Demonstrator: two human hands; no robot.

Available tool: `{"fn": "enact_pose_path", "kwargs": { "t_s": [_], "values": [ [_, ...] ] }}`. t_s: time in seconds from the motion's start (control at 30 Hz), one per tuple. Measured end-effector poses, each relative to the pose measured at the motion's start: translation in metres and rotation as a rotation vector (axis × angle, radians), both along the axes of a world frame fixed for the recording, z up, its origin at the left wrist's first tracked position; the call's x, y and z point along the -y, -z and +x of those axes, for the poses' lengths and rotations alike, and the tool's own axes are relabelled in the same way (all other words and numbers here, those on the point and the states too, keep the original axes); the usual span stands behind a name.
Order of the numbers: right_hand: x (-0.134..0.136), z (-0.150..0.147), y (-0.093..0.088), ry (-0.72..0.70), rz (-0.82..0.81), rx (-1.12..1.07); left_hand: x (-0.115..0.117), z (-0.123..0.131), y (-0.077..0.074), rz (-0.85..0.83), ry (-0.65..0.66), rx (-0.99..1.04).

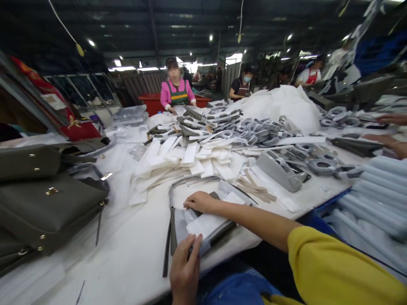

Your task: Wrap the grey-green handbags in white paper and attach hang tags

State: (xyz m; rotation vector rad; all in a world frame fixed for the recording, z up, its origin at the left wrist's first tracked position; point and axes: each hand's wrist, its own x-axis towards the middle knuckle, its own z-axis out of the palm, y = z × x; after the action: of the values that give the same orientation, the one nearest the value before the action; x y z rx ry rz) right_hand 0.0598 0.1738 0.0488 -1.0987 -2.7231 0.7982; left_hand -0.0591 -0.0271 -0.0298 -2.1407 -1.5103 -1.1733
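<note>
A dark grey handbag (pixel 173 237) lies on the white table in front of me, with a white foam sheet (pixel 206 223) and clear plastic on it. Its long strap (pixel 170 192) loops out behind. My right hand (pixel 203 202) reaches across from the right, palm down over the bag's far part. The fingers are curled; what they hold is hidden. At the near edge, my left hand (pixel 187 264) pinches the bag's plastic-covered side between thumb and fingers.
Finished-looking grey bags (pixel 47 203) stand at left. Ahead are piles of white foam strips (pixel 190 156) and wrapped grey handles (pixel 257 131). Brown strips (pixel 256 188) lie right of the bag; white rolls (pixel 378 195) are stacked at far right. A co-worker in pink (pixel 176 91) stands across the table.
</note>
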Motion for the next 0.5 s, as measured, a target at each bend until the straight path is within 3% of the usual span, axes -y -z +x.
{"fn": "enact_pose_path", "kwargs": {
  "t_s": [0.1,0.2,0.3,0.4,0.5],
  "values": [
    [0.019,0.025,-0.016,0.109,0.138,-0.120,0.006,-0.006,-0.006,-0.091,0.104,0.051],
    [0.044,0.080,-0.026,0.257,0.331,-0.266,0.007,-0.027,-0.016,-0.294,0.176,0.335],
    [0.071,0.143,-0.013,0.596,0.495,-0.333,-0.015,-0.054,-0.033,-0.540,-0.087,0.717],
    [0.093,0.184,0.015,0.862,0.293,-0.261,-0.057,-0.063,-0.048,-0.699,-0.264,1.050],
    [0.104,0.191,0.035,0.938,-0.011,-0.323,-0.094,-0.052,-0.060,-0.732,-0.256,1.324]
  ]
}}
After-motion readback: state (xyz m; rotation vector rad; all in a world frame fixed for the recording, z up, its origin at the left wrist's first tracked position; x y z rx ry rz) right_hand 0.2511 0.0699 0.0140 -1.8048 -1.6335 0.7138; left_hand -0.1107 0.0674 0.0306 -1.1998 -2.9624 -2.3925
